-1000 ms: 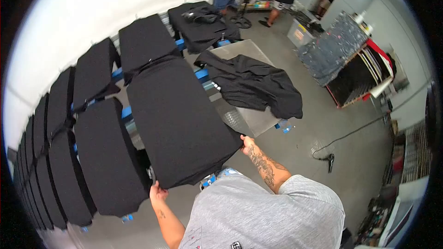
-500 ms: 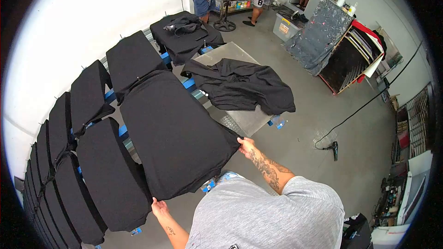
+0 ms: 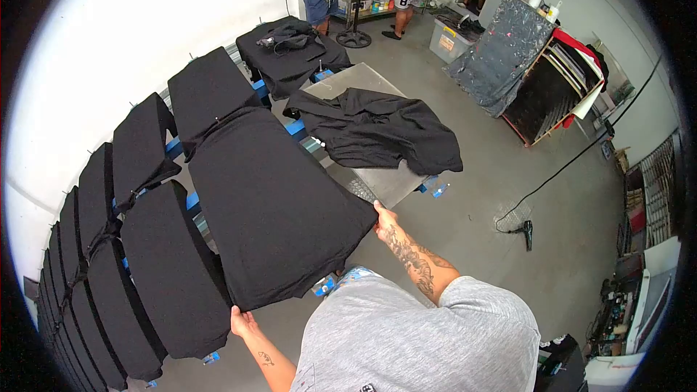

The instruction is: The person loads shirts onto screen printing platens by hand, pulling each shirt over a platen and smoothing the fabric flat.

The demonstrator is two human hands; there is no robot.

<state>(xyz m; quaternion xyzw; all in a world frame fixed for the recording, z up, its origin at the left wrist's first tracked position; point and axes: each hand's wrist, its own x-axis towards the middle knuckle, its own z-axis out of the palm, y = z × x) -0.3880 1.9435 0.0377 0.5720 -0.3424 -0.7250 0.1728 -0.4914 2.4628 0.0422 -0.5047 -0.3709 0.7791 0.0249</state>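
A black T-shirt (image 3: 279,203) lies stretched over a flat board directly in front of me. My left hand (image 3: 243,322) pinches its near left corner. At the near right corner, my right hand (image 3: 385,219) grips the fabric, pulling that corner out to a point. The cloth is mostly smooth, with folds along its near edge. Right of it, a crumpled black garment (image 3: 381,127) rests on a bare metal-looking board (image 3: 396,187). Another black shirt (image 3: 170,268) covers the neighbouring board on the left, close to my left hand.
Several more boards with black fabric (image 3: 138,134) run along the white wall. A hair dryer (image 3: 528,235) with a long cord lies on the floor. A plastic bin (image 3: 446,45) and a rack of frames (image 3: 555,87) stand farther back. Three people are in the background.
Both hands have shifted slightly away from me, still on the shirt's corners. The right corner is drawn farther up and the near edge lies a little higher. A person in the doorway moved.
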